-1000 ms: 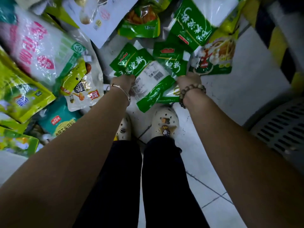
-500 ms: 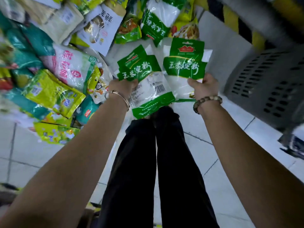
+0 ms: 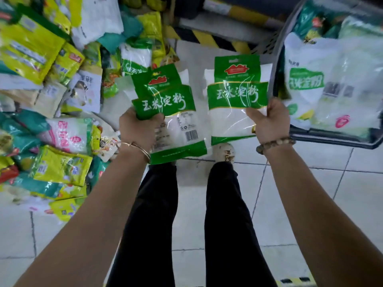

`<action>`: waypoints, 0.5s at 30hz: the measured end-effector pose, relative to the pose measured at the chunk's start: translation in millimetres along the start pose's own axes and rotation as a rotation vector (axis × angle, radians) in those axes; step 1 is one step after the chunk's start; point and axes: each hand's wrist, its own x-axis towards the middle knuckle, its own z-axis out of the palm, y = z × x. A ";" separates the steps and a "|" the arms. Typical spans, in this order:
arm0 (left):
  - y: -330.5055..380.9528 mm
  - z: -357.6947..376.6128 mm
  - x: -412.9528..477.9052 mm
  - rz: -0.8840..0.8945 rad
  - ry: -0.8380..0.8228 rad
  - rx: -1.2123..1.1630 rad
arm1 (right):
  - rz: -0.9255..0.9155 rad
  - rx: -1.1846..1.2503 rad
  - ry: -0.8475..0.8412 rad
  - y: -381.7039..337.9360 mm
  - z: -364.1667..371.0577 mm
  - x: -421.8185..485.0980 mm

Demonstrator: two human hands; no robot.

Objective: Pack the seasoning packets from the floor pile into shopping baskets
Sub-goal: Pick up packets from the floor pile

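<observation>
My left hand (image 3: 137,129) grips a small stack of green-and-white starch packets (image 3: 172,112), held above my legs. My right hand (image 3: 269,119) holds a single matching green-and-white packet (image 3: 236,100) by its right edge, just left of the grey shopping basket (image 3: 331,139). The basket holds several large white-and-green bags (image 3: 331,79). The pile of seasoning packets (image 3: 51,100) covers the floor at the left.
A yellow-and-black striped kerb (image 3: 207,36) runs behind the pile and the basket. White floor tiles (image 3: 310,193) spread around my legs and shoes. The pile reaches as far as my left forearm.
Both hands have lifted their packets off the floor pile and swung right. The basket with its bags has come into view beside my right hand.
</observation>
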 end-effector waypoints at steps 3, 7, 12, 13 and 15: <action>14.1 40.6 -16.3 0.000 -0.059 -0.058 | 0.002 0.120 0.097 15.9 -38.8 5.6; 32.9 97.4 -46.1 0.039 -0.096 -0.102 | -0.040 0.268 0.182 36.0 -93.2 12.5; 61.9 178.9 -95.7 0.141 -0.160 -0.099 | 0.002 0.457 0.279 74.6 -173.9 29.2; 65.3 196.2 -104.7 0.166 -0.185 -0.086 | 0.005 0.492 0.296 86.5 -191.2 35.8; 71.6 231.5 -122.2 0.212 -0.242 -0.047 | 0.021 0.518 0.334 113.1 -224.7 49.4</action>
